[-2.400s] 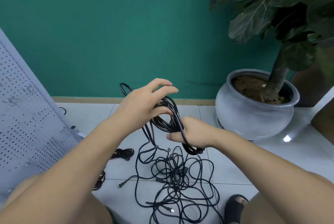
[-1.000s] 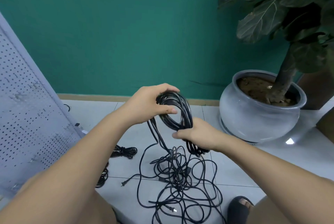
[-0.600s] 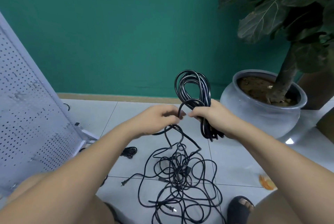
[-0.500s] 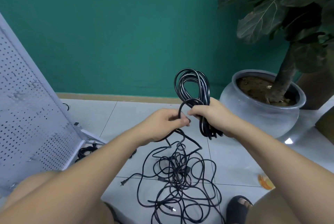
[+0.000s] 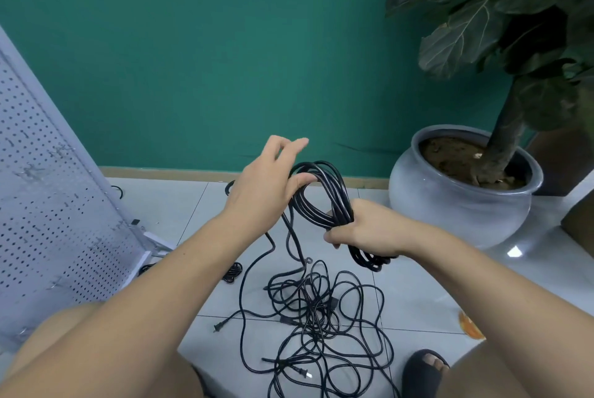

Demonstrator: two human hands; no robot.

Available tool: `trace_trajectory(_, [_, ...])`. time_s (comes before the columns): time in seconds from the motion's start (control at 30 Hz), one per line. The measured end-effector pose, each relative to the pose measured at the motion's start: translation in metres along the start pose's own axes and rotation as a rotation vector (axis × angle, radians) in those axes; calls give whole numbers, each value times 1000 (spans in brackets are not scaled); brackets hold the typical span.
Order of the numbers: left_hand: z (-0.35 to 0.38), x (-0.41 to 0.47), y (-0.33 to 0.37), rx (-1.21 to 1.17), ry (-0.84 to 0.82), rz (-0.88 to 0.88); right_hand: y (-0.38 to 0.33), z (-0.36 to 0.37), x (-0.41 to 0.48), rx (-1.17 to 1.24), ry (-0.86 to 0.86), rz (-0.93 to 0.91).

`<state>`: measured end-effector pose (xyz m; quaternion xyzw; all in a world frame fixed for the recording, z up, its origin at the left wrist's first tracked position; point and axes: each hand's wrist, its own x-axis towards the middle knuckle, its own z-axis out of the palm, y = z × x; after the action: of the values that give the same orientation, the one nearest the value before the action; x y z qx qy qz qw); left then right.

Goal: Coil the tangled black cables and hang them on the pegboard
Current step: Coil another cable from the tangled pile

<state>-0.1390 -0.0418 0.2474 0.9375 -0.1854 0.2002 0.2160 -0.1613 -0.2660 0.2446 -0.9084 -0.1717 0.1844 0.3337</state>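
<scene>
Coil (image 5: 324,195) and loose cables (image 5: 315,311) had a black plastic-looking jacket, smooth with a slight sheen. Plug (image 5: 303,374) near the floor's near edge had bare shiny metal prongs. Pegboard (image 5: 48,205) looked like painted perforated sheet metal: pale grey, matt, scuffed. Floor (image 5: 424,285) was pale tile, glossy, showing reflections. Pot (image 5: 450,211) looked like glazed ceramic, smooth and glossy. Wall (image 5: 225,44) was matt teal. Skirting (image 5: 160,172) looked like wood. Leaves (image 5: 456,41) were leathery with a dull sheen. Sandal (image 5: 418,372) was matt black, rubbery.
</scene>
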Motion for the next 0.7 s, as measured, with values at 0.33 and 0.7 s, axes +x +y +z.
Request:
trace_trajectory(0.33, [2,7,-1,-183,-122,-93,3,20,10,258,25,-79])
trace_trajectory(0.7, [4,11,16,-569,-179,-154,-4,28,15,493,-46,-71])
